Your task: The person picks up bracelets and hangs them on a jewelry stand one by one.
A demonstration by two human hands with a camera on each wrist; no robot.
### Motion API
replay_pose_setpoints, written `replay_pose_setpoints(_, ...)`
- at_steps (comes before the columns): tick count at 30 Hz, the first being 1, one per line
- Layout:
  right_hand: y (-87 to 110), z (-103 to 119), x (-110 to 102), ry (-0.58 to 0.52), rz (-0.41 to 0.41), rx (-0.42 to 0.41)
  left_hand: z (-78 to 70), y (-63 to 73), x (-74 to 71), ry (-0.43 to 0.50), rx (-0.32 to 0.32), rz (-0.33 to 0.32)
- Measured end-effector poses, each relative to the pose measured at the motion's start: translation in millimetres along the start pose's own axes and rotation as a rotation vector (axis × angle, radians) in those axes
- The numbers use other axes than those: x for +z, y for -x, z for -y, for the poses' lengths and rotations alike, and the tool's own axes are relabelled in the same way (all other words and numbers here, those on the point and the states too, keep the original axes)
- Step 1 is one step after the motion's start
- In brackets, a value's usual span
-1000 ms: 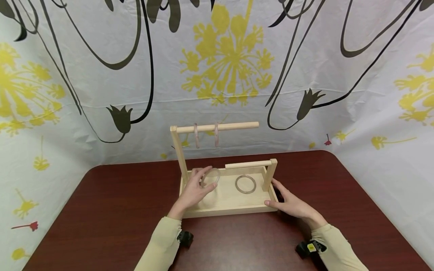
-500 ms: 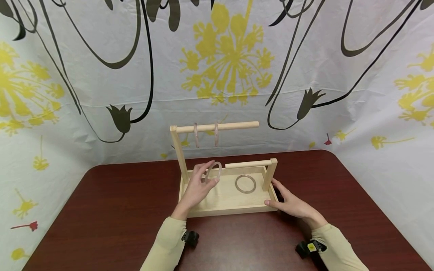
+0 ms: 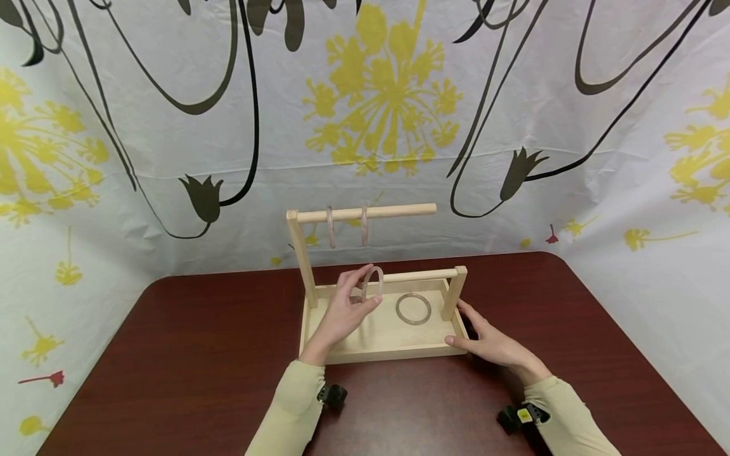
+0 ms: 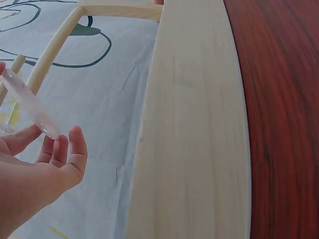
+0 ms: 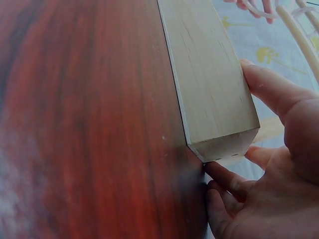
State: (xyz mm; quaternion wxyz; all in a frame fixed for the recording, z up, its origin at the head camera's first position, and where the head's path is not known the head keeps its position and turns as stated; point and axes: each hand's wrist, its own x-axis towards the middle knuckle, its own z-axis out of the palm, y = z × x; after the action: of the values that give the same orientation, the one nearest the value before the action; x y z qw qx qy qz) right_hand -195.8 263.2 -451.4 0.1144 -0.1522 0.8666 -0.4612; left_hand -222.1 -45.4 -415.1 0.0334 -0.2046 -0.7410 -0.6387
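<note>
My left hand (image 3: pixel 342 313) pinches a pale translucent bangle (image 4: pixel 32 107) between thumb and fingertips, its ring stood upright. In the head view that bangle overlaps the free left end of the lower rod (image 3: pixel 422 275) of a light wooden bangle stand (image 3: pixel 393 353). My right hand (image 3: pixel 493 345) holds the stand's right end, the thumb on the front corner's rim and the fingers along the outer side. Another bangle (image 3: pixel 413 323) lies flat in the stand's tray, below the lower rod. Two pinkish bangles hang from the upper rod (image 3: pixel 399 210).
The stand's left post (image 3: pixel 302 263) carries the upper rod, and a short right post (image 3: pixel 454 294) carries the lower one. Beneath is a dark red-brown table (image 3: pixel 199 354) with rounded far corners. A white patterned cloth (image 3: pixel 228 145) hangs behind it.
My left hand has lifted the bangle up and to the right, from over the tray's left part to the lower rod's free end, turning it more edge-on. The right hand stays put.
</note>
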Motion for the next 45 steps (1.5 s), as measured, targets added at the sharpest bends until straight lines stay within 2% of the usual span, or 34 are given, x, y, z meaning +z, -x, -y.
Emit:
replay_pose_setpoints(6, -0.1, -1, 0, -0.002, 0.007, -0.008, -1.5, -5.9, 8.2, -0.025, 0.000, 0.044)
replay_pose_setpoints(10, -1.1, -4, 1, -0.007, 0.006, -0.006, -1.2, -9.7, 13.8, 0.015, 0.012, 0.070)
replay_pose_setpoints(14, -0.7, -3, 0, -0.008, 0.003, 0.006, -1.8, -12.3, 17.8, 0.049, -0.006, 0.088)
replay_pose_setpoints(18, -0.6, -2, 0, -0.004, 0.004, 0.003, -3.1, -13.9, 19.9, 0.015, -0.007, 0.102)
replay_pose_setpoints(28, -1.0, -3, 0, -0.005, 0.005, 0.007, -5.6, -15.9, 20.2, -0.137, 0.037, 0.140)
replay_pose_setpoints(35, -0.1, -2, 0, 0.007, 0.008, 0.008, -12.1, -20.8, 16.8, -0.338, 0.111, 0.163)
replay_pose_setpoints(45, -1.5, -7, 1, 0.011, 0.008, -0.014, -21.4, -26.0, 15.5, -0.551, 0.106, 0.212)
